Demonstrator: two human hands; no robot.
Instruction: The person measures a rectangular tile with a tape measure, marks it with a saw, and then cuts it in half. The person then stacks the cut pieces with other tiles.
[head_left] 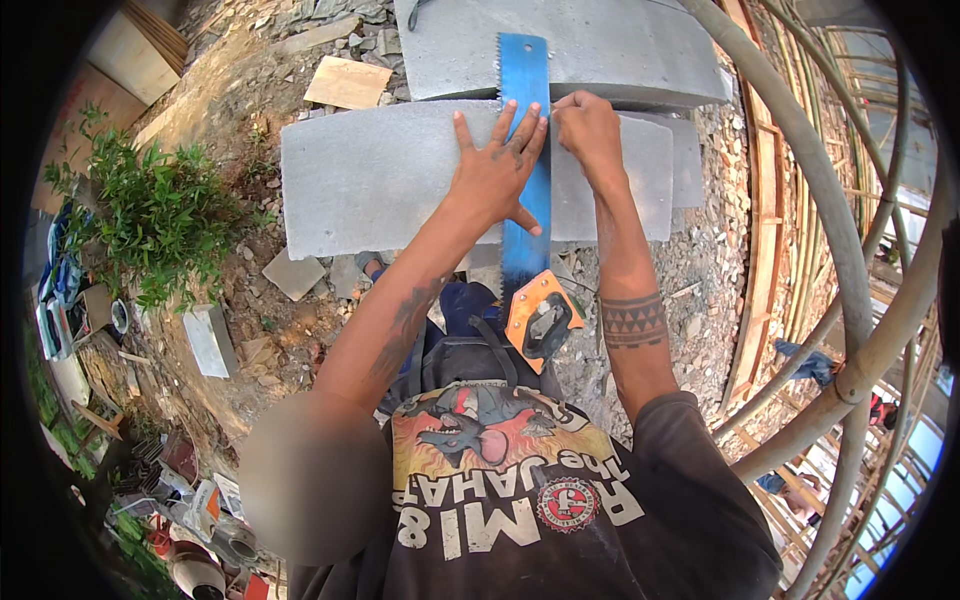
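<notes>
A hand saw [526,72] with a blue toothed blade and an orange-and-black handle lies flat across a light grey aerated concrete block [365,180]. The handle hangs past the block's near edge, toward my body. My left hand [498,170] rests spread on the blade and the block, pressing from above. On the blade's right side, close to the block's far edge, my right hand [588,130] is closed in a pinch against the blade's straight edge. What its fingers hold, if anything, is hidden.
Another large grey block [620,45] lies just beyond. Rubble and a wooden piece [348,82] are at the far left, with a leafy plant [165,205] and a smaller block [209,340] nearer. Curved poles [845,220] and a long timber frame [757,240] stand at right.
</notes>
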